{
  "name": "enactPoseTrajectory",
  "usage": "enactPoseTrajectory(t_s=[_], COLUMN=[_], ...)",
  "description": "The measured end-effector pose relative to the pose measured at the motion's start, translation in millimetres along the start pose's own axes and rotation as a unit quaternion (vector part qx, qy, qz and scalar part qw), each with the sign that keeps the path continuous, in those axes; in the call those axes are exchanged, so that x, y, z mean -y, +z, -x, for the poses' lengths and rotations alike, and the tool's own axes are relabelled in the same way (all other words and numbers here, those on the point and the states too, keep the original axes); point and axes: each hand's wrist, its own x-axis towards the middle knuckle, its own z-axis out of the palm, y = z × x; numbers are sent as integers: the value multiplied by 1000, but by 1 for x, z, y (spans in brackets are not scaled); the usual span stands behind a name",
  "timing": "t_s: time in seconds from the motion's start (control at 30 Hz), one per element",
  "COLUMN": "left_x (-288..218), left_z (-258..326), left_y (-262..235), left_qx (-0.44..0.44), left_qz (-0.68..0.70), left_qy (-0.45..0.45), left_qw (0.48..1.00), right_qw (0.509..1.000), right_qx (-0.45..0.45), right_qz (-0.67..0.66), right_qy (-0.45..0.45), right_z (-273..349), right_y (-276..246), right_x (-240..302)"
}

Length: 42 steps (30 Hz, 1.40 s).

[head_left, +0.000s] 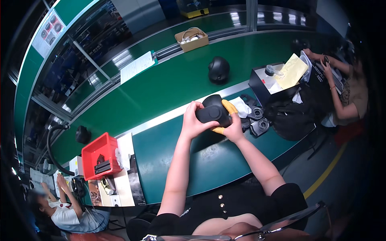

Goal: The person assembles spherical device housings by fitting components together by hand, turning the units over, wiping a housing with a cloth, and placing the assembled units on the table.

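Note:
Between both palms I hold a black rounded device point(210, 112) with a flat oval face and a round raised disc on it. My left hand point(191, 123) wraps its left side, thumb along the lower edge. On its right side my right hand point(233, 127) grips it, with yellow covers on two digits. The device is above the front edge of the green workbench point(161, 148). Close to my right hand lie a white cloth or paper point(241, 107) and several dark grey parts with round rings point(260, 126). Its underside is hidden.
Another black rounded device point(219, 70) stands on the green belt behind the bench; a third point(83, 134) is further left. A red bin point(100, 156) holds black parts. At right are a black box point(273, 82) with papers and a black bag point(291, 120). People work on both sides.

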Motion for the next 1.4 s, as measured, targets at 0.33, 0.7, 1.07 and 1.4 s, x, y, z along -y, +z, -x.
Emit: enactPoseTrajectory(t_s=[0.33, 0.7, 1.07, 1.4], left_x=[124, 189, 156, 100], left_z=[12, 24, 13, 1], left_y=[-11, -21, -16, -52], left_qx=[-456, -443, -416, -296], left_qz=[81, 101, 246, 306], left_qy=[-111, -179, -188, -82], left_qw=[880, 873, 855, 901], right_qw=[981, 875, 947, 884], right_qx=[79, 261, -181, 221], right_qz=[153, 395, 141, -324], right_qy=[-93, -104, 224, 255], right_z=[-96, -193, -167, -97], right_y=[78, 207, 84, 101], right_x=[12, -17, -88, -4])
